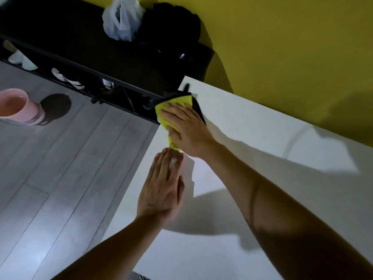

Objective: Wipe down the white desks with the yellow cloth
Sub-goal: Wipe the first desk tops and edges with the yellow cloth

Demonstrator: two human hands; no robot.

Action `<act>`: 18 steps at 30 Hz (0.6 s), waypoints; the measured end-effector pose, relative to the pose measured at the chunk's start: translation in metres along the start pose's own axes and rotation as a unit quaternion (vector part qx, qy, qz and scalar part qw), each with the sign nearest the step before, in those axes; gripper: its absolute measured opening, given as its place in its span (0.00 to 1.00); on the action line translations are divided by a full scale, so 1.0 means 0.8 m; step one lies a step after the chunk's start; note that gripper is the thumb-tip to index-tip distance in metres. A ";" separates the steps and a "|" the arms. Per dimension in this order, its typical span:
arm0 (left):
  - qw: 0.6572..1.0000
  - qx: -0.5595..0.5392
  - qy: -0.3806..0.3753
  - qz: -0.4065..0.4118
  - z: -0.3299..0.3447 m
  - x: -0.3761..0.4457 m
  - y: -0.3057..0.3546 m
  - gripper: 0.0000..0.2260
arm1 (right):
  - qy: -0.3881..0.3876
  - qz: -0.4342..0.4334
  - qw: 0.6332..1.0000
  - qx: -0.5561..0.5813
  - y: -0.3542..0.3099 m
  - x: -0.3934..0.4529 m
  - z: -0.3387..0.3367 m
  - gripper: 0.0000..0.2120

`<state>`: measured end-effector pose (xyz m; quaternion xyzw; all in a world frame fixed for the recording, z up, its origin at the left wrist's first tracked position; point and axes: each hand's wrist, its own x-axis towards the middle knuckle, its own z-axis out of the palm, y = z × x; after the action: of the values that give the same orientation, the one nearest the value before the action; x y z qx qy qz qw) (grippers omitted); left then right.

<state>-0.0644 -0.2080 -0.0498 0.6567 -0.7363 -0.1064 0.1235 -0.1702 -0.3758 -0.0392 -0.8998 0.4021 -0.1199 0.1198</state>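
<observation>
A white desk [252, 150] runs from the lower middle up to a far corner by the yellow wall. A yellow cloth with a dark edge [177, 101] lies at the desk's left edge near that far corner. My right hand [186, 129] presses flat on the cloth with straight fingers and covers most of it. Just nearer along the same edge, my left hand [162, 187] rests flat on the desk, fingers straight and together, holding nothing.
A dark low shoe shelf [84, 47] stands against the wall beyond the desk, with a white plastic bag [121, 19] and a black bag [171, 25] on top. A pink bucket [18, 107] sits on the grey floor [60, 168] at left.
</observation>
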 end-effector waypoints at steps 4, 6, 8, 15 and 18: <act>1.000 -0.007 -0.006 0.006 0.002 0.001 -0.005 0.26 | 0.014 0.026 1.000 0.012 0.030 0.039 0.001 0.25; 1.000 -0.010 -0.005 0.010 0.004 0.001 -0.007 0.26 | 0.053 0.126 0.991 0.015 0.055 0.060 -0.004 0.25; 1.000 -0.011 -0.003 0.009 0.004 0.003 -0.007 0.26 | 0.074 0.201 0.977 0.009 0.076 0.079 -0.006 0.24; 1.000 -0.001 -0.010 0.009 0.003 0.002 -0.003 0.26 | 0.080 0.222 0.972 -0.013 0.055 0.074 -0.004 0.26; 1.000 -0.007 -0.005 0.012 0.003 0.004 -0.003 0.25 | 0.054 0.135 0.989 -0.003 0.045 0.049 -0.006 0.25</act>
<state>-0.0630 -0.2116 -0.0527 0.6465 -0.7439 -0.1134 0.1261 -0.1713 -0.4290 -0.0416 -0.8301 0.5258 -0.1496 0.1103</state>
